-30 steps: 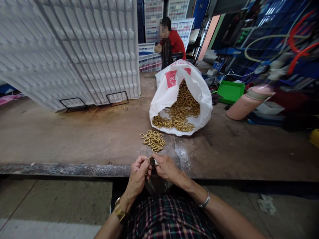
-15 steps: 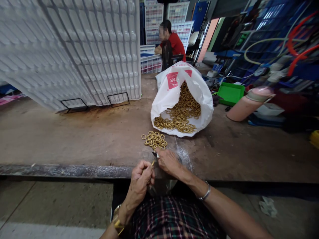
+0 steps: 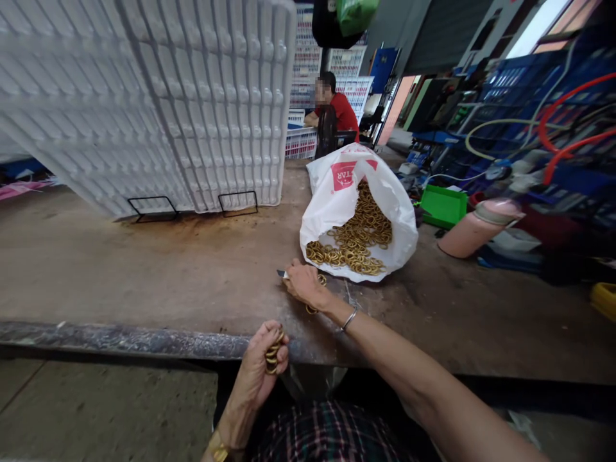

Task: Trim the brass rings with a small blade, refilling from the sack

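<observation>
My left hand [image 3: 257,369], near the table's front edge, is closed around several brass-coloured rings [image 3: 272,357]. Farther out, my right hand [image 3: 304,284] grips a small knife [image 3: 282,274]; its dark blade points left and the handle is mostly hidden in the fingers. Under and beside that hand lie loose rings [image 3: 322,280] on the wooden table, partly covered by it. Just beyond stands a white plastic bag [image 3: 321,208], its torn mouth facing me. Many more rings [image 3: 368,218] fill the inside of the bag.
Tall white ribbed plastic trays [image 3: 226,115] stand at the left on black wire supports [image 3: 239,203]. To the right are a green tray [image 3: 443,206], a pink bottle [image 3: 476,228] and orange hoses [image 3: 553,135]. A person in red [image 3: 344,112] sits beyond the table, near stacked crates [image 3: 356,93].
My right hand has moved forward with the knife, over the loose rings. My left hand has drawn slightly back and left, and several rings now show in it. The view has tilted up.
</observation>
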`<state>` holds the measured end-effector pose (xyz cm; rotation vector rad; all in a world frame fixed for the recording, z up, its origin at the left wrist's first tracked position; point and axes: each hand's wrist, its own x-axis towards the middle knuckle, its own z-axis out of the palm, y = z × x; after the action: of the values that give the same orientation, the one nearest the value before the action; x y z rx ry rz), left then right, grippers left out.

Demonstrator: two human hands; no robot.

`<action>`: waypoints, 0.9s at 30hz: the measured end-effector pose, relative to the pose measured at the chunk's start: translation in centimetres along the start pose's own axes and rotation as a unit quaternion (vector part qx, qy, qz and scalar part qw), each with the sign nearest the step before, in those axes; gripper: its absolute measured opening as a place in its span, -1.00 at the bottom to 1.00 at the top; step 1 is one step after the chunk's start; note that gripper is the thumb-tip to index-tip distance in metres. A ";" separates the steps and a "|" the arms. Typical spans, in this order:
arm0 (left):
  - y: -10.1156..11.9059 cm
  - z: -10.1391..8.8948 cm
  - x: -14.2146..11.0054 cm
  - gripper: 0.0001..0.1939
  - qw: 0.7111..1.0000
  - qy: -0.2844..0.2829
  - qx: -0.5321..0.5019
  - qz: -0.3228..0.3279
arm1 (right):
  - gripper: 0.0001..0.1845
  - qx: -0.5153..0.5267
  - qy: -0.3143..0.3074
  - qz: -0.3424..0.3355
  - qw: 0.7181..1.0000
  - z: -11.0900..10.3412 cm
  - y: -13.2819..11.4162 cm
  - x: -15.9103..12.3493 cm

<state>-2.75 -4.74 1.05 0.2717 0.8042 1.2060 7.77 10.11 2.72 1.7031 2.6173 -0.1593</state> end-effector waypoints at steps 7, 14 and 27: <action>0.4 -0.6 0.5 -0.70 1.000 0.002 -0.007 -0.019 | -0.69 -0.012 -0.011 0.008 1.000 -1.1 -1.1 0.3; 0.7 -0.8 0.9 -0.63 0.999 0.008 -0.023 -0.032 | -0.70 -0.017 0.005 0.010 1.000 -0.7 -1.4 0.8; 1.0 -0.2 1.2 -0.66 0.997 0.053 0.028 0.046 | -0.77 0.183 0.047 -0.101 0.977 0.4 -1.4 -2.6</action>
<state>-3.52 -3.36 1.03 0.2951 0.9266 1.2951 7.55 7.17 2.64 1.5553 2.9786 -0.6132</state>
